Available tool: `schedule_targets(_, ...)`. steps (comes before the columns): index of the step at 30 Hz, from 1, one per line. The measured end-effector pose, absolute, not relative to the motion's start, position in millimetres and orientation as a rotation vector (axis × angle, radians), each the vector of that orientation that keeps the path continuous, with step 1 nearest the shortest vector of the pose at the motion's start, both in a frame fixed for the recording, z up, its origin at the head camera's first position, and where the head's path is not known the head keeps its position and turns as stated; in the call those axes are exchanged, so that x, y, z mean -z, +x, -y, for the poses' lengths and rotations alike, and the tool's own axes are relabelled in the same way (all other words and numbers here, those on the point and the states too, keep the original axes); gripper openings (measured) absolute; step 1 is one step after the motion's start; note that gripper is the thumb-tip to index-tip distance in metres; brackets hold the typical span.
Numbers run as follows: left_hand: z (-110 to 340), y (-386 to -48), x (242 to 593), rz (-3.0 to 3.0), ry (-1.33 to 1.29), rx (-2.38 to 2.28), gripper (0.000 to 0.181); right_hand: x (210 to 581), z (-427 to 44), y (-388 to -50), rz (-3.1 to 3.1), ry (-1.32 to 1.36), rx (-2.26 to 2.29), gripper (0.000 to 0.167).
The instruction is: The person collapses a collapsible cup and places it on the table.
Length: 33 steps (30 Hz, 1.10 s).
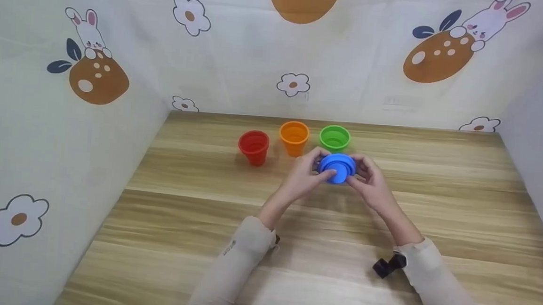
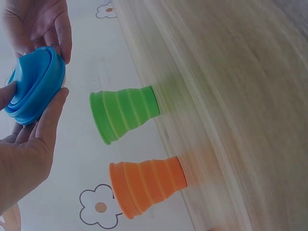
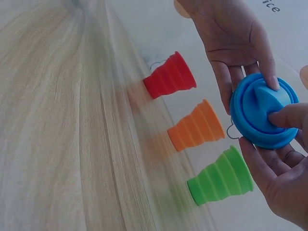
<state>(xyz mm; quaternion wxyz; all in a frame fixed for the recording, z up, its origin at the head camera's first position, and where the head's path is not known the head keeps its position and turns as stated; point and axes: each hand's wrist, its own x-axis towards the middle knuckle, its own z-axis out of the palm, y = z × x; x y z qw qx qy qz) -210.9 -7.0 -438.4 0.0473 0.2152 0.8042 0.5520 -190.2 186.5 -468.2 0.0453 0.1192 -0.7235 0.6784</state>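
Both hands hold a blue collapsible cup (image 1: 338, 168) above the table, its base toward the head camera. It is folded nearly flat, and its base looks dented in the right wrist view. My left hand (image 1: 305, 173) grips the cup's left side, with the thumb pressing on the base. From the other side my right hand (image 1: 369, 182) grips it, fingers around the rim and thumb on the base. Just behind the hands stands a green collapsible cup (image 1: 334, 136), extended and upright. An orange cup (image 1: 294, 137) and a red cup (image 1: 255, 147) stand to its left, likewise extended.
The wood-grain table (image 1: 191, 228) meets a patterned cloth wall (image 1: 239, 61) close behind the cups. More cloth walls rise on the left and right. A black wrist device (image 1: 389, 265) juts out from the right sleeve.
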Motion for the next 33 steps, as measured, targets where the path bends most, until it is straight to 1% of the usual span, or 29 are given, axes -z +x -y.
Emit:
schedule_targets(7, 6.3, -208.9, 437.1, -2.514, 0.682, -1.587, 0.041, 467.7, -186.6, -190.4, 2.213, 0.406, -2.023, 0.039)
schedule_targets(16, 7.9, -210.5, 435.2, -2.485, 0.671, -1.636, 0.041, 470.7, -192.0, -189.5, 2.197, 0.472, -2.163, 0.049)
schedule_targets(21, 8.4, -210.7, 434.5, -2.425, 0.635, -1.697, 0.041, 469.4, -194.3, -188.2, 2.203, 0.44, -2.308, 0.051)
schedule_targets(27, 7.8, -211.0, 433.2, -2.401, 0.625, -1.729, 0.04, 467.5, -192.3, -188.1, 2.186, 0.406, -2.326, 0.052)
schedule_targets(33, 6.8, -210.6, 433.4, -2.401, 0.619, -1.742, 0.04, 468.0, -187.9, -189.0, 2.151, 0.385, -2.263, 0.048)
